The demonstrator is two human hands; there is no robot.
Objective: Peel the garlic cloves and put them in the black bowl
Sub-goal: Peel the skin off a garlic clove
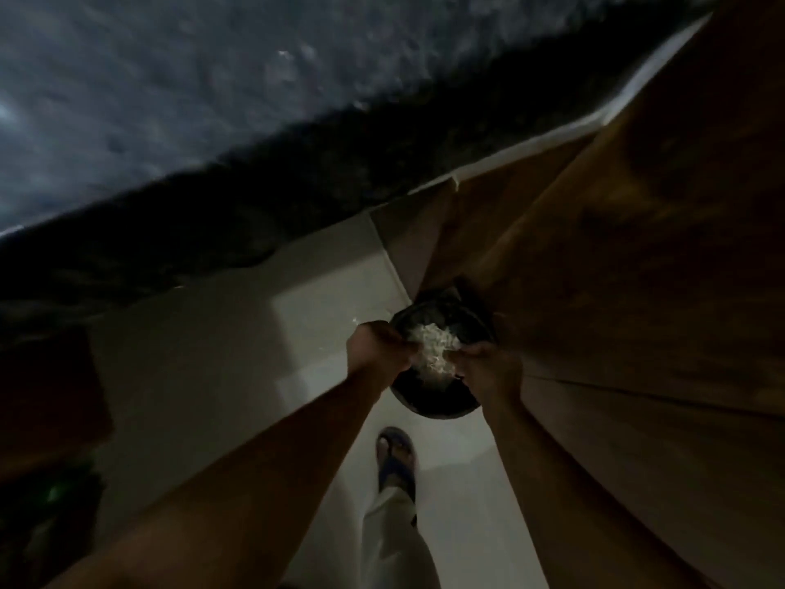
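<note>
I hold a round black bowl (pixel 429 401) in front of me, over the floor, in dim light. A pile of pale garlic skins (pixel 433 348) lies inside it. My left hand (pixel 378 348) grips the bowl's left rim. My right hand (pixel 488 371) grips the right rim, fingers curled over the edge next to the skins. No whole garlic clove can be made out. A second dark shape (pixel 450 297), perhaps a bin, sits just beyond the bowl.
A dark stone counter edge (pixel 255 197) runs across the upper left. Brown wooden cabinet doors (pixel 637 248) stand on the right. Pale floor tiles (pixel 255 354) lie below, with my sandalled foot (pixel 397 457) and trouser leg on them.
</note>
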